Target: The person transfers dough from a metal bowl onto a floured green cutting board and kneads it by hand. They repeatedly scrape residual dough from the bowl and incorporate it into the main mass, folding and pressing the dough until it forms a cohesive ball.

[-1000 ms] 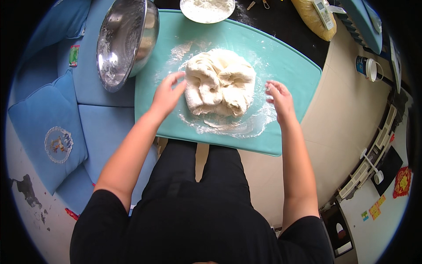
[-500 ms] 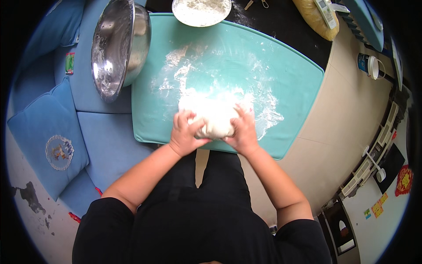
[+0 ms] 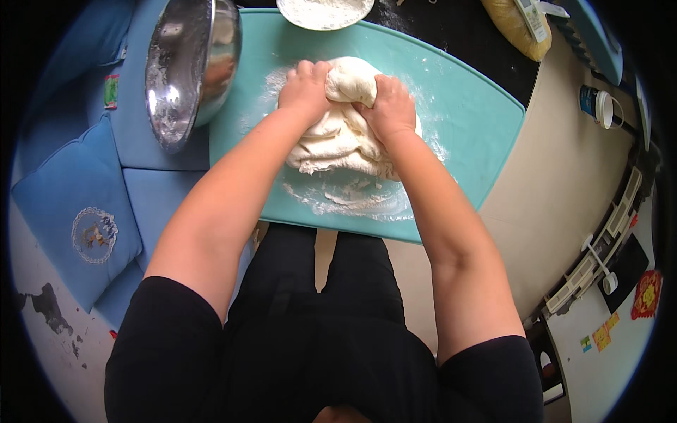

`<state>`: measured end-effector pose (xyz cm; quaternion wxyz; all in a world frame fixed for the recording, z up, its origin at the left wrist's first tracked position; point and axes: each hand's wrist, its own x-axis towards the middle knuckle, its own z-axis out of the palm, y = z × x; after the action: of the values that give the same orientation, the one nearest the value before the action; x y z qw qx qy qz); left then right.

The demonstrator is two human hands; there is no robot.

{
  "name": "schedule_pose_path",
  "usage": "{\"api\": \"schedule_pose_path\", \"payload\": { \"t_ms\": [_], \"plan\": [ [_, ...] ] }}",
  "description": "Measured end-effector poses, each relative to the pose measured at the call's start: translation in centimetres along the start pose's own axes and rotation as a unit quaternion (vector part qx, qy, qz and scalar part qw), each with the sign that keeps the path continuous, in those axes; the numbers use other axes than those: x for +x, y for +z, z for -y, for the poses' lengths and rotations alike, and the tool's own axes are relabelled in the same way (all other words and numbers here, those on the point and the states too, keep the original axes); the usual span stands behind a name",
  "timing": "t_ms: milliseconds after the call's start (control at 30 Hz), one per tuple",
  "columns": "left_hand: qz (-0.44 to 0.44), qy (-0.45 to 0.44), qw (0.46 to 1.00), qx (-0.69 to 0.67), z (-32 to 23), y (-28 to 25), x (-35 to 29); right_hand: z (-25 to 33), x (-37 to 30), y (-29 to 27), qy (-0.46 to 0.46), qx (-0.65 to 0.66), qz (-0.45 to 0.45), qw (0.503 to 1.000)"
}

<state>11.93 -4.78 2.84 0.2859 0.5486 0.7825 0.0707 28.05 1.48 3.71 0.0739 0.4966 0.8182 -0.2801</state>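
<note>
Gripping dough (image 3: 337, 144), centre of teal worktop (image 3: 469, 134): left hand (image 3: 306, 93) curled on its ten o'clock side, right hand (image 3: 392, 109) curled at two o'clock; steel bowl (image 3: 178, 77), worktop's ten o'clock

dough (image 3: 344, 135) partly hidden beneath the fingers (image 3: 305, 69)

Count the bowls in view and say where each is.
2: a tilted metal bowl at the left edge of the turquoise board, and a white bowl beyond the dough; both reach the picture's top edge.
</note>
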Motion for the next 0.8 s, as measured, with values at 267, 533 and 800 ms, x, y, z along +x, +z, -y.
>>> {"api": "schedule_pose_path", "payload": {
  "t_ms": [267, 533, 800],
  "plan": [
    [0.12, 0.081, 0.989, 0.007, -3.0, -7.2, -11.6, -0.4, -11.6, -4.0, -0.065, 0.155, 0.01, 0.986],
    [-0.069, 0.123, 0.988, -0.067, 0.1, 2.6, -14.1, 0.8, -15.4, 3.3, -0.03, -0.075, 0.003, 0.997],
    [-0.151, 0.128, 0.977, 0.073, 1.4, 4.2, -7.7, -1.7, -7.7, 1.4, -0.082, -0.073, -0.006, 0.994]
  ]
}}
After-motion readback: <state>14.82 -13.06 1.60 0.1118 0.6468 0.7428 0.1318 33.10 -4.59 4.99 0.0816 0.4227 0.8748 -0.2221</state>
